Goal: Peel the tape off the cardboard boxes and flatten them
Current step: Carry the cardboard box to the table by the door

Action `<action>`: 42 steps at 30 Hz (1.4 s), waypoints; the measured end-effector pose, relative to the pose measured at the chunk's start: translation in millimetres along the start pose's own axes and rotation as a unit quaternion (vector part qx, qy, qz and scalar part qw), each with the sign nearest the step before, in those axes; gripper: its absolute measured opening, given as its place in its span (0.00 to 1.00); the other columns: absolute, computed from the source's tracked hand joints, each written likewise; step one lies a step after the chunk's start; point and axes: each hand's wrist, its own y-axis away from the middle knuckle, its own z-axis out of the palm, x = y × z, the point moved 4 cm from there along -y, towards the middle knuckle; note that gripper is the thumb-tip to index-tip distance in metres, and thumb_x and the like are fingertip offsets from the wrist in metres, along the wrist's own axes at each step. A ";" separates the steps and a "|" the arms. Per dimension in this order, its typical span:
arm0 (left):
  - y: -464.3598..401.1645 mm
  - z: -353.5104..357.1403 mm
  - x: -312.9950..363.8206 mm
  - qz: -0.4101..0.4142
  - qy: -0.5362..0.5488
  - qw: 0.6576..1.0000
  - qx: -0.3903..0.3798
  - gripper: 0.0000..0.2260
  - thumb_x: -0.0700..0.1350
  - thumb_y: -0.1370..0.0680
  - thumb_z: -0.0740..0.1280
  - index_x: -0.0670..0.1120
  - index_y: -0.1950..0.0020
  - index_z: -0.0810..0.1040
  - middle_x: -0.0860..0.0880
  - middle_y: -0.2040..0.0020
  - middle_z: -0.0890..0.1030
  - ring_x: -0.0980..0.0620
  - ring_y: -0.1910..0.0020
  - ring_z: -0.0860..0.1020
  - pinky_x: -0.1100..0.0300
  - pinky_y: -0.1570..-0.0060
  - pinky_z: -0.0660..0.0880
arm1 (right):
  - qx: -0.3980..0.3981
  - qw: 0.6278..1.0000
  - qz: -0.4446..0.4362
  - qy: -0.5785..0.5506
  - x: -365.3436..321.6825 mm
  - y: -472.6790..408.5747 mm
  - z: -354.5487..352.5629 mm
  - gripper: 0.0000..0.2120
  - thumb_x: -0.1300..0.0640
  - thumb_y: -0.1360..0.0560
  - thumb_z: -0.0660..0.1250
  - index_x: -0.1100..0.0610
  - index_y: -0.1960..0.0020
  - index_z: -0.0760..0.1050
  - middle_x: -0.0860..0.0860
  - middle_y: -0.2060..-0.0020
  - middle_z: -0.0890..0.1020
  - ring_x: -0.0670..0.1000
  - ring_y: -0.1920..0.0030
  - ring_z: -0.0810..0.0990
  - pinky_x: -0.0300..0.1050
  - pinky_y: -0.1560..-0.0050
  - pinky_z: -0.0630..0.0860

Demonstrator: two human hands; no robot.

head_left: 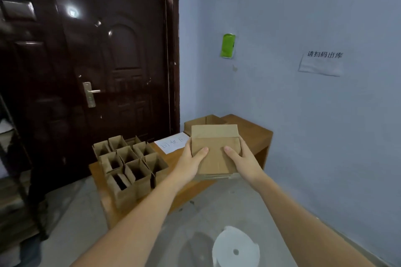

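I hold a flattened cardboard box over a low wooden table, above a thin stack of flat cardboard. My left hand grips its left edge with the thumb on top. My right hand grips its right edge the same way. Several open upright boxes stand packed together on the table's left end. Another open box sits behind the one I hold. No tape shows on the held box.
A white paper sheet with handwriting lies on the table. A dark door stands to the left, a blue wall to the right. A white round object lies on the grey floor near me. Shelving stands far left.
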 end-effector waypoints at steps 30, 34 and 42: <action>-430.4 -198.1 -43.0 -0.008 -0.024 0.987 0.160 0.19 0.51 0.17 0.68 0.58 0.27 0.69 0.54 0.39 0.82 0.60 0.47 0.84 0.66 0.55 0.79 | -0.134 0.990 0.012 -0.042 112.6 -513.1 145.3 0.22 0.43 0.21 0.69 0.41 0.29 0.70 0.42 0.42 0.83 0.45 0.42 0.83 0.50 0.42 0.81; -480.2 -212.3 -65.3 -0.008 -0.048 0.976 0.214 0.17 0.51 0.17 0.68 0.58 0.29 0.70 0.55 0.39 0.81 0.61 0.47 0.82 0.68 0.54 0.78 | -0.163 0.986 0.010 -0.043 142.7 -572.3 160.2 0.22 0.41 0.22 0.68 0.39 0.29 0.69 0.40 0.42 0.83 0.45 0.42 0.83 0.53 0.40 0.81; -580.4 -220.6 -150.1 -0.083 -0.018 0.926 0.368 0.26 0.51 0.20 0.70 0.56 0.22 0.68 0.54 0.35 0.81 0.53 0.40 0.80 0.49 0.37 0.79 | -0.266 0.961 0.034 -0.067 252.1 -689.2 190.6 0.23 0.48 0.19 0.67 0.41 0.26 0.67 0.41 0.40 0.82 0.45 0.41 0.82 0.46 0.42 0.81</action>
